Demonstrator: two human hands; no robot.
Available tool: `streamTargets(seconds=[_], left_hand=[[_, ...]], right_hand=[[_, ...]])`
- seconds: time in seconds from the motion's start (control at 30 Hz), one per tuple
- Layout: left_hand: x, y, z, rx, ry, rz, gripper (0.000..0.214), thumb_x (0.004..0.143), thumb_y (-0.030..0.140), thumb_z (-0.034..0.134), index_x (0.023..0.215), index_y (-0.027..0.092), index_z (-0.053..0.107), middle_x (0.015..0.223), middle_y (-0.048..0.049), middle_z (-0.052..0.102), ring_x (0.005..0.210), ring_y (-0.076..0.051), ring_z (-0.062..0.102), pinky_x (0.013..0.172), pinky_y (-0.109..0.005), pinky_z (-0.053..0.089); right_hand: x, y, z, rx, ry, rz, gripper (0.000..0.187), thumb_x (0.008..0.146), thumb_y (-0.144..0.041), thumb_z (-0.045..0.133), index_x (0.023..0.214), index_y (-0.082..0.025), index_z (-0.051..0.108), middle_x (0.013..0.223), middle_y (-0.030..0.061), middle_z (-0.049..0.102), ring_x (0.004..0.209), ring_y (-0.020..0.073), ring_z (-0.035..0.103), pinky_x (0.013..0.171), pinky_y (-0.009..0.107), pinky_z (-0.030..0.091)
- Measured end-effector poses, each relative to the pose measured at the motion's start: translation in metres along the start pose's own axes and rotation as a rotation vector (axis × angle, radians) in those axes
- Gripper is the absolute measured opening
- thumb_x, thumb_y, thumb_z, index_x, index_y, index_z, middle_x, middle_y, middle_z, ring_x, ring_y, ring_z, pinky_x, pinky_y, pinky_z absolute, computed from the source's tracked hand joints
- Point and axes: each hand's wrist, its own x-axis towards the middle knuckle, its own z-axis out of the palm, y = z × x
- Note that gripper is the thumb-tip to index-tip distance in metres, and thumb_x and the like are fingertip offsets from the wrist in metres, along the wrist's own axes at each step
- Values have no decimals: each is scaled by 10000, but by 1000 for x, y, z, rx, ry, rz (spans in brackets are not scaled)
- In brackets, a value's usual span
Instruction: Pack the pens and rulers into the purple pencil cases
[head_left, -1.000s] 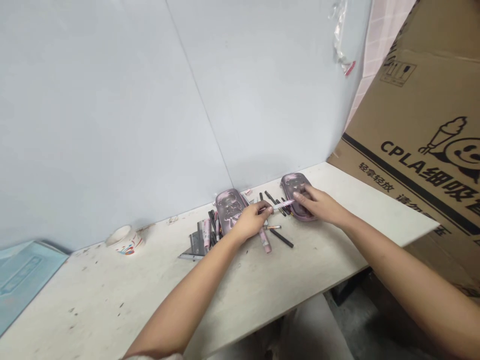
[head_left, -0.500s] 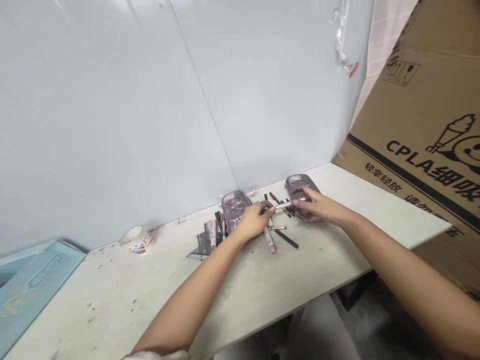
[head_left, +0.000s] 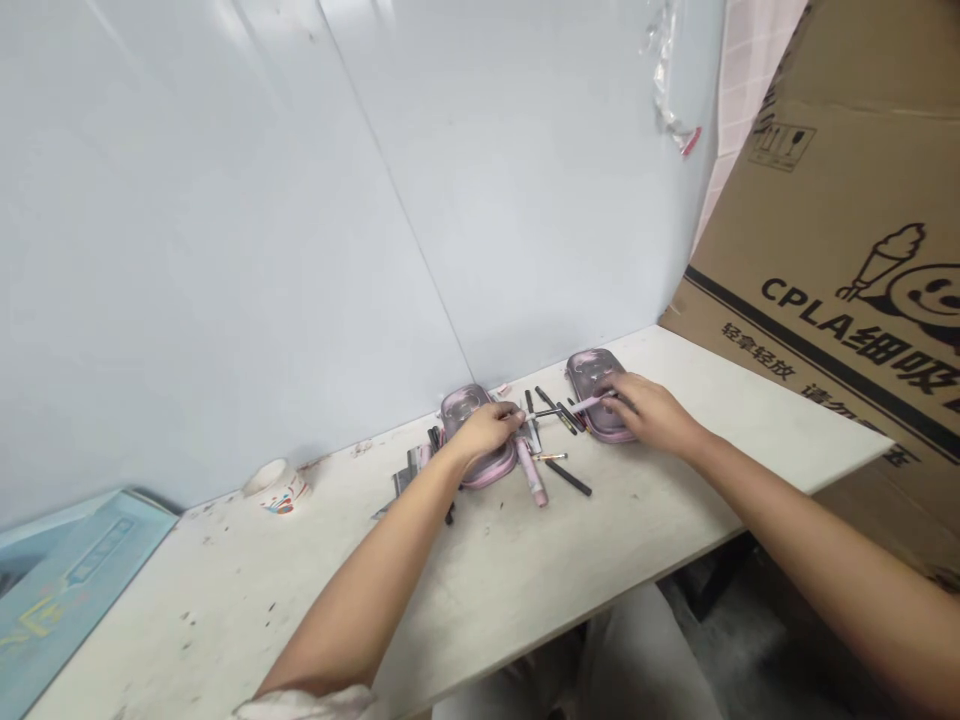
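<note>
My right hand pinches a slim pale pink-white pen in front of the right dark pencil case. The pen's thin dark end points left. My left hand is closed, with a short pale piece like a pen cap at its fingertips, close to that dark end. Partly under my left hand lies another dark pencil case with pink trim. Beside it rest a pink tube-shaped pen, a black pen and a thin pen with a patterned barrel.
Several dark pens lie between the cases. Left of the left case are grey flat pieces, partly hidden by my arm. A paper cup and a light-blue box stand further left. A large cardboard box leans at the right.
My hands have moved apart, the left one leftward. The pale pen that spanned both hands now shows a thin dark end, with the pale piece separate at my left fingertips.
</note>
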Motion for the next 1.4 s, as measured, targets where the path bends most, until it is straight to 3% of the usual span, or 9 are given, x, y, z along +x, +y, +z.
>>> streamTargets(seconds=[0.13, 0.23, 0.53, 0.67, 0.77, 0.9, 1.0, 1.27, 1.4], left_hand=[[-6, 10, 8, 672, 270, 266, 192, 825, 179, 435, 920, 181, 602, 961, -115, 592, 959, -239, 494, 813, -356, 362], [-9, 17, 13, 863, 295, 367, 243, 844, 141, 379, 957, 183, 590, 1040, -146, 564, 1016, -266, 462, 844, -399, 349], [2, 16, 28, -7, 14, 144, 289, 861, 349, 373, 843, 150, 582, 749, -26, 565, 712, -146, 502, 677, -262, 388], [-1, 18, 32, -207, -55, 163, 210, 808, 326, 459, 806, 143, 561, 695, 13, 498, 651, -106, 444, 635, -227, 365], [-3, 24, 29, -189, 28, 202, 105, 734, 221, 529, 817, 158, 536, 712, 27, 486, 682, -103, 440, 646, -216, 354], [-6, 29, 25, -164, 107, 198, 88, 736, 205, 509, 816, 168, 510, 720, 24, 488, 704, -115, 460, 666, -226, 364], [-7, 28, 29, -59, 97, 208, 111, 771, 253, 486, 857, 183, 494, 747, 16, 512, 707, -128, 483, 686, -249, 389], [32, 9, 59, 371, 204, 240, 402, 871, 491, 298, 956, 143, 480, 908, -85, 585, 946, -243, 520, 916, -445, 337], [38, 3, 54, 412, 231, 256, 382, 889, 457, 282, 1002, 164, 500, 1022, -77, 585, 1061, -233, 479, 1025, -503, 201]], right_hand=[[-3, 3, 13, -277, -36, -72, 225, 844, -188, 424, 994, -182, 591, 922, 88, 648, 906, 242, 542, 782, 368, 385], [-5, 4, 18, -271, 10, -60, 232, 846, -184, 422, 1008, -179, 587, 924, 88, 650, 900, 237, 543, 779, 361, 390], [-6, -15, 11, 91, 111, 17, 193, 870, -261, 406, 957, -196, 566, 959, 67, 644, 903, 196, 576, 774, 298, 420], [-7, -22, 6, 17, 34, 205, 300, 864, -423, 398, 765, -205, 579, 709, 46, 640, 677, 192, 583, 602, 276, 386], [-10, -23, 4, -32, 0, 339, 463, 876, -507, 305, 616, -203, 536, 549, 36, 571, 560, 177, 539, 545, 270, 343], [-13, -20, 0, 137, -35, 226, 327, 863, -448, 387, 1008, -190, 525, 760, 31, 646, 645, 161, 571, 587, 248, 380], [-14, -21, 2, 8, -88, 257, 324, 882, -436, 351, 934, -182, 545, 730, 45, 647, 641, 174, 578, 585, 256, 367], [-10, -47, 50, -418, -302, 432, 471, 923, -397, 224, 861, -147, 618, 768, 134, 666, 693, 219, 627, 609, 292, 381], [-16, -61, 63, -448, -255, 260, 393, 903, -405, 313, 944, -124, 585, 875, 148, 638, 833, 235, 592, 694, 316, 397]])
